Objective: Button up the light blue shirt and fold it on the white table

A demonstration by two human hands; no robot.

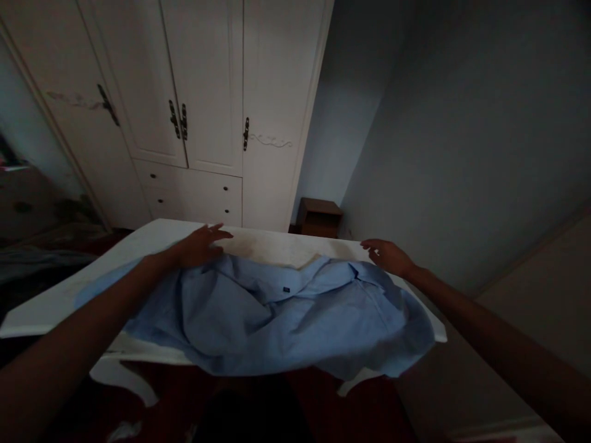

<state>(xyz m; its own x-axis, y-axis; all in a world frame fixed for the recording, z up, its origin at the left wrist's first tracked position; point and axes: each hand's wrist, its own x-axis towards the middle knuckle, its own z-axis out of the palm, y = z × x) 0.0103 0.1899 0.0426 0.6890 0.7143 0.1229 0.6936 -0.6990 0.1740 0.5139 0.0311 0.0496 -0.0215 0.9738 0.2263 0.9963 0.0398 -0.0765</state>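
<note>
A light blue collared shirt (277,320) lies spread and rumpled on a white table (277,246), its lower edge hanging over the near side. My left hand (198,245) rests on the shirt's far left shoulder, fingers stretched flat. My right hand (386,255) is at the far right shoulder of the shirt, fingers loosely spread and touching the cloth edge. The collar points away from me, between both hands.
A white wardrobe (207,111) with dark handles and drawers stands behind the table. A small brown stool or nightstand (318,216) sits by the grey wall (462,154) at right. Dark furniture (41,246) lies to the left.
</note>
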